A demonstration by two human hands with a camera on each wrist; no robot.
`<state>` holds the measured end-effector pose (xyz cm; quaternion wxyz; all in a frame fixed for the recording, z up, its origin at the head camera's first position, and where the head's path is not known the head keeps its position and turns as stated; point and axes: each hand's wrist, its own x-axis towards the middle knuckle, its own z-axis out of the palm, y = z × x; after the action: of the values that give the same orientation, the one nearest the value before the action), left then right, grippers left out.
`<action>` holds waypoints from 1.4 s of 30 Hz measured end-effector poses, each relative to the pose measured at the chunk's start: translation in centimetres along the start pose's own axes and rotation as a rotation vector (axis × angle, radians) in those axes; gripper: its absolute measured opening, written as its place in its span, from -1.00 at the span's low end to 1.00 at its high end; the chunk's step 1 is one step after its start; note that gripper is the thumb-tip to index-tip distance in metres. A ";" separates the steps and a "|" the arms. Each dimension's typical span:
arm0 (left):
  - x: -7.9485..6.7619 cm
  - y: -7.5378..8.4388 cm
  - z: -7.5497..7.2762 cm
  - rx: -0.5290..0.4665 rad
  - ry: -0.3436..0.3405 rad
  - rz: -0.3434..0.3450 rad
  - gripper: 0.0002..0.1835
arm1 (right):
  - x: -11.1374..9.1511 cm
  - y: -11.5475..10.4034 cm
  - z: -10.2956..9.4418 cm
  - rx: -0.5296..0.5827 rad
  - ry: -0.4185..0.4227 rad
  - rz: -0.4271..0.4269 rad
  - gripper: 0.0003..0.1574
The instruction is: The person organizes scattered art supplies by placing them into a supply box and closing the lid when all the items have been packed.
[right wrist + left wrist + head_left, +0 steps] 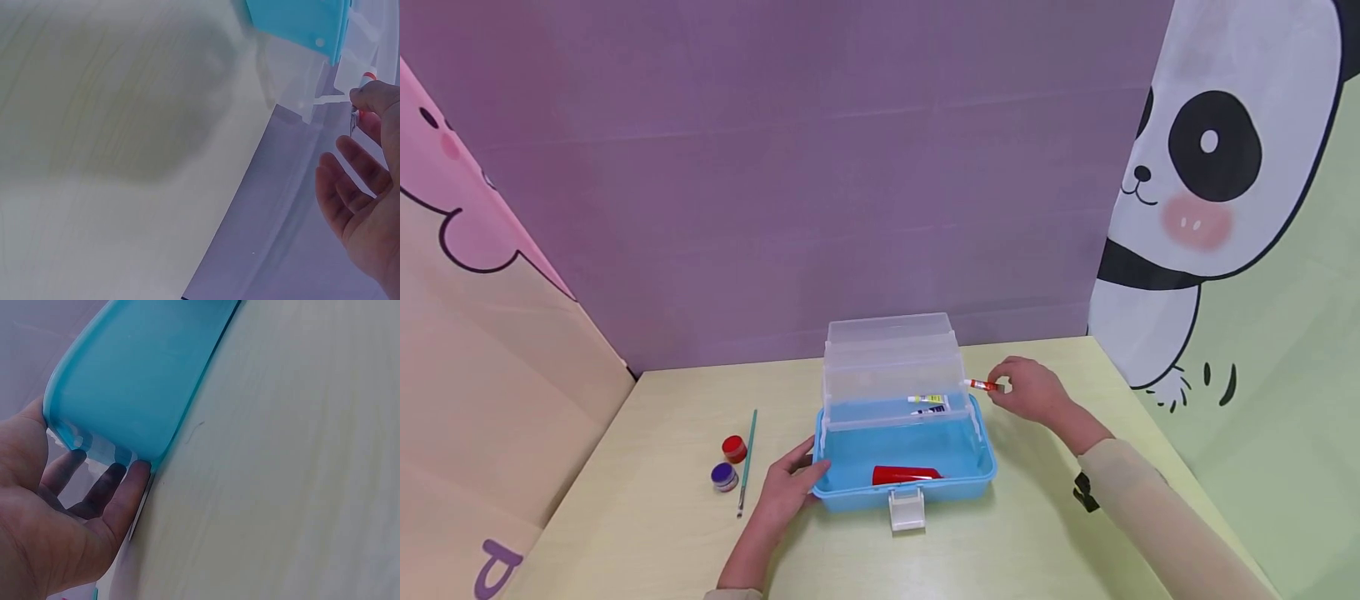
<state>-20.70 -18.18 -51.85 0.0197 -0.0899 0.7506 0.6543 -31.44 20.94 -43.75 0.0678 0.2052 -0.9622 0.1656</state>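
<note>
A light blue plastic box (850, 502) with a white latch (907, 510) stands on the table, its clear section (887, 346) raised at the back. My left hand (785, 487) grips the box's left end, with the thumb at the rim and fingers (115, 487) against the outer wall. Beside the raised section, my right hand (1032, 392) pinches a small red-and-white paint tube (982, 385) between thumb and index finger. A yellow-and-white tube (928, 399) and a dark blue-and-white tube (929, 410) lie in the clear section. Inside the box is a red tube (898, 474).
Left of the box, a paintbrush (748, 462) lies beside a red paint jar (734, 449) and a purple-lidded jar (724, 477). The pale table (670, 425) meets a purple backdrop (737, 208) at its far edge. A panda-printed panel (1225, 333) borders the right side.
</note>
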 end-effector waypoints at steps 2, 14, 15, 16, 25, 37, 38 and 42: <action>-0.1 0.1 0.0 -0.001 -0.002 0.004 -0.32 | 0.0 -0.1 -0.1 -0.002 0.002 0.001 -0.83; -0.1 0.1 0.1 0.008 -0.001 -0.010 -0.30 | 0.0 -0.7 -0.3 -0.009 0.027 -0.017 -0.82; 0.0 0.0 0.1 0.010 0.000 -0.011 -0.30 | 0.1 -0.8 -0.3 -0.010 0.026 -0.020 -0.81; 0.0 0.0 0.1 0.010 0.001 -0.010 -0.30 | 0.1 -0.9 -0.4 -0.009 0.025 -0.021 -0.81; -0.1 -0.1 0.1 -0.010 -0.001 0.003 -0.31 | 0.6 -1.6 -0.3 -0.018 0.010 -0.022 -0.79; 0.0 0.0 0.1 0.002 0.001 -0.011 -0.30 | 0.9 -3.2 -0.3 -0.019 0.013 -0.035 -0.84; 0.0 0.0 0.1 0.002 0.002 -0.012 -0.30 | 0.9 -3.3 -0.2 -0.019 0.010 -0.040 -0.84; -0.1 0.0 0.1 0.008 0.002 -0.018 -0.29 | 1.1 -3.5 -0.2 -0.026 0.008 -0.051 -0.83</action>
<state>-20.65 -18.11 -51.80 0.0253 -0.0973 0.7525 0.6509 -30.97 17.62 -42.31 0.0785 0.2283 -0.9584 0.1523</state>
